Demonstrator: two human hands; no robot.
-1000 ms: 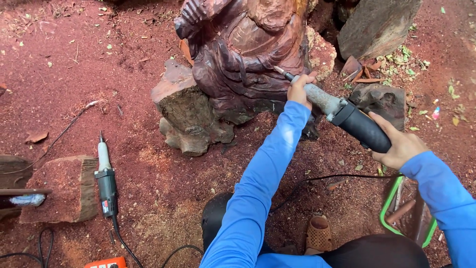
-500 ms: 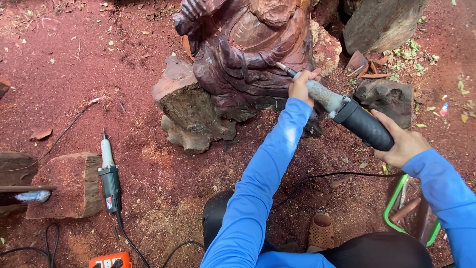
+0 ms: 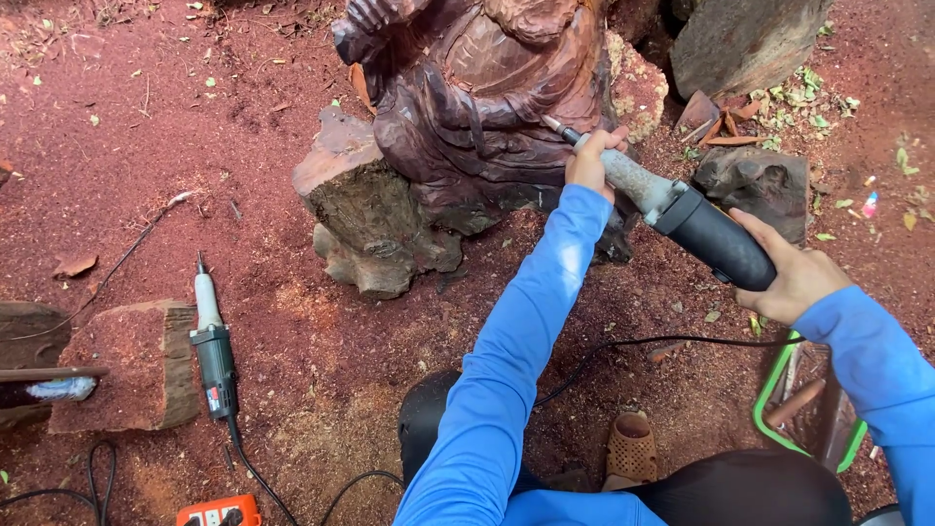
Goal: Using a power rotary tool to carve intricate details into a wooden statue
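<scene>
At the far left a cut wood block lies on the red sawdust ground, with a metal rod resting across its left side. Below it, at the bottom edge, sits an orange power strip with black cords running into it. Just right of the block a spare grinder lies flat, tip pointing away from the person, its cord trailing toward the strip. Right of that stands a rough stump, and a dark wooden carving sits on it, filling the top middle. The left hand, in a blue sleeve, is wrapped tight around the grey neck of the grinder in use, whose tip touches the carving's right flank. The right hand is clamped around the black rear body of the same tool, so it runs slantwise between the two hands, and its cord drops across the ground toward the person's knees. Behind the tool lie a dark rock and a larger stone with wood scraps and leaves between them. At the lower right a green-framed stool stands by the person's leg, and a tan sandal lies just left of it.
</scene>
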